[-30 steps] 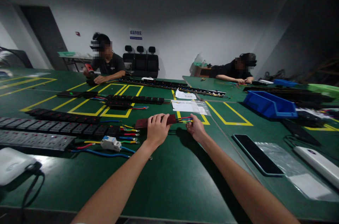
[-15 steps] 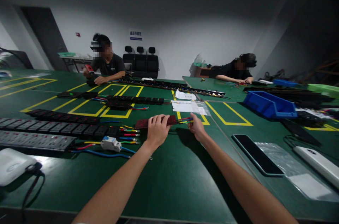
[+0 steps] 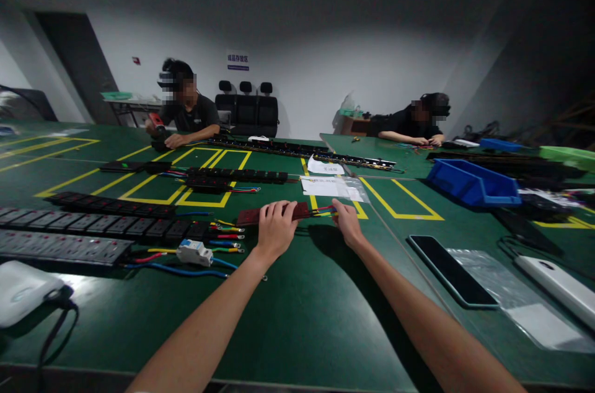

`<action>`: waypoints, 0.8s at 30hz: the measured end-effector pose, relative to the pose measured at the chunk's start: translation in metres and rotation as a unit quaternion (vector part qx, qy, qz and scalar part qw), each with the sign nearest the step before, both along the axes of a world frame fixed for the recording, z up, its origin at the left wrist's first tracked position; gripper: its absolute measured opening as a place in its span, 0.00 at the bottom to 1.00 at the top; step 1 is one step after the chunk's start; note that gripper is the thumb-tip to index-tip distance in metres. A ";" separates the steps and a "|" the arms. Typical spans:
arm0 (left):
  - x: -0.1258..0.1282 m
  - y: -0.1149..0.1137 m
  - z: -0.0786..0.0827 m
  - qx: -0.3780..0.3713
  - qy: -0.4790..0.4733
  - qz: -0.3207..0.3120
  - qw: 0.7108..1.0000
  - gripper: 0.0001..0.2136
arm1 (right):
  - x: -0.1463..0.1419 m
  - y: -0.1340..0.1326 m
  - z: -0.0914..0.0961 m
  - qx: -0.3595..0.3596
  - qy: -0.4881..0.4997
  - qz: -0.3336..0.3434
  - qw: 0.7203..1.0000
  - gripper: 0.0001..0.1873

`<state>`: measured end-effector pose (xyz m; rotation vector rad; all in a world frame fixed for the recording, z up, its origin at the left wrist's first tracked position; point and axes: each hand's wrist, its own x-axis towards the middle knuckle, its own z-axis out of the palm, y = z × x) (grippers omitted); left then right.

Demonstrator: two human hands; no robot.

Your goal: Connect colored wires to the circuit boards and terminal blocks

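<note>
crosswise, red strip (image 3: 250, 217), under left grip (image 3: 277, 225)

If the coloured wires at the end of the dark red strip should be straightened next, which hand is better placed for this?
Probably the right hand: it is at the coloured wires, while the left hand lies over the dark red strip, holding it.

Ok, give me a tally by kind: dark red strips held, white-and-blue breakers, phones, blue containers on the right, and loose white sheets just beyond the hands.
Dark red strips: 1
Breakers: 1
Phones: 1
Blue containers: 2
White sheets: 2
Total: 7
</note>
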<state>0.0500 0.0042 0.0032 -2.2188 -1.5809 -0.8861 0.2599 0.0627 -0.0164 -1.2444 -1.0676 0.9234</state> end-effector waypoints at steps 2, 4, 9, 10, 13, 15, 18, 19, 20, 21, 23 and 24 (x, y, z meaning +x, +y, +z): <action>0.000 0.000 0.000 -0.003 0.002 0.003 1.000 0.18 | 0.000 0.000 0.000 0.010 -0.012 -0.006 1.000 0.23; 0.000 0.000 0.000 -0.005 0.003 0.003 1.000 0.18 | 0.001 0.000 0.001 0.022 -0.035 -0.010 0.999 0.25; -0.001 0.000 0.000 -0.003 0.004 0.003 1.000 0.17 | 0.005 0.000 0.002 0.044 -0.101 0.008 0.994 0.27; -0.001 0.000 -0.001 -0.003 0.004 0.003 1.000 0.17 | 0.006 0.000 0.001 0.047 -0.115 0.012 0.992 0.28; -0.001 0.000 -0.001 -0.004 0.005 0.004 1.000 0.17 | 0.009 0.002 0.000 0.055 -0.146 0.021 0.988 0.29; -0.001 0.000 -0.001 -0.005 0.006 0.004 1.000 0.17 | 0.010 0.003 -0.002 0.059 -0.155 0.022 0.986 0.30; -0.001 0.000 -0.001 -0.006 0.008 0.003 1.000 0.17 | 0.011 0.005 -0.003 0.077 -0.182 0.020 0.980 0.30; -0.002 0.001 -0.002 -0.006 0.009 0.003 1.000 0.17 | 0.011 0.006 -0.003 0.087 -0.192 0.018 0.977 0.30; -0.002 0.001 -0.002 -0.006 0.009 0.002 1.000 0.17 | 0.011 0.006 -0.003 0.096 -0.201 0.016 0.975 0.30; -0.002 0.001 -0.002 -0.005 0.010 0.002 1.000 0.17 | 0.011 0.006 -0.003 0.103 -0.209 0.015 0.972 0.30; -0.002 0.002 -0.002 -0.002 0.012 0.003 1.000 0.18 | 0.011 0.005 -0.002 0.112 -0.226 0.011 0.967 0.30; -0.002 0.002 -0.003 0.000 0.013 0.004 1.000 0.18 | 0.011 0.005 -0.002 0.115 -0.238 0.009 0.964 0.30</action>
